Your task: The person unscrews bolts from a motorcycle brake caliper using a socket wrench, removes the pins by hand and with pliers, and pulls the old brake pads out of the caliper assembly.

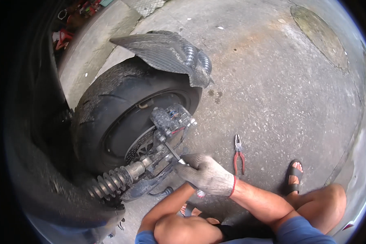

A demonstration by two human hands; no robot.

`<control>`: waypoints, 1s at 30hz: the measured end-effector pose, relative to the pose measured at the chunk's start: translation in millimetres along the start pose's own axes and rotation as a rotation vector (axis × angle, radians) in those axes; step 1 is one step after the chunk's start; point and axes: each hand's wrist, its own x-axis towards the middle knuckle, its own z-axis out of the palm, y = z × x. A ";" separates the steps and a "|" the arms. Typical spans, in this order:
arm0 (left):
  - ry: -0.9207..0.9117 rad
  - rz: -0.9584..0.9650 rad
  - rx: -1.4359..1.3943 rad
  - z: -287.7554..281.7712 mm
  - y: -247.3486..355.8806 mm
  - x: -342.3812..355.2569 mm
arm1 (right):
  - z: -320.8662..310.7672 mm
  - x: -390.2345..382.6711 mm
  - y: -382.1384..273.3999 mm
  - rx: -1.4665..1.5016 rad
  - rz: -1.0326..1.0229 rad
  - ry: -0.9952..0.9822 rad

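My right hand [203,173], in a pale knit glove with a red cuff, grips a metal wrench [175,154] angled onto a bolt beside the brake caliper [166,120]. My left forearm [162,207] rises beneath it; the left hand is hidden behind the right one. A coil-spring shock absorber [116,181] runs down-left from the wrench. Behind them are the black rear tyre [97,97], the perforated brake disc [136,148] and a dirty mudguard [158,53] above.
Red-handled pliers [239,158] lie on the concrete floor [264,101] right of my hands. My sandalled foot [295,175] and bent knee [329,199] are at lower right. Dark bodywork [36,154] fills the left side. A ledge [85,53] and red clutter [63,38] sit upper left.
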 end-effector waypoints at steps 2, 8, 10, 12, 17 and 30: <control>0.025 0.046 0.155 6.9 48.0 38.1 | -5.4 -8.3 -3.3 -0.196 -0.067 0.048; 0.143 0.018 0.285 -1.0 93.8 61.3 | -2.7 -22.3 10.3 -0.618 -0.388 0.235; 0.264 0.149 -0.010 -11.0 19.9 41.4 | 14.5 -19.7 4.0 -0.533 -0.341 0.265; 0.148 0.105 0.129 -16.1 38.6 36.6 | 2.5 -18.7 16.4 -0.475 -0.329 0.312; 0.025 0.009 0.278 -38.9 77.5 -19.3 | 17.1 -17.6 19.2 -0.288 -0.295 0.344; -0.169 -0.271 0.608 -90.5 225.2 -137.7 | -1.4 -30.4 79.6 0.229 -0.143 0.311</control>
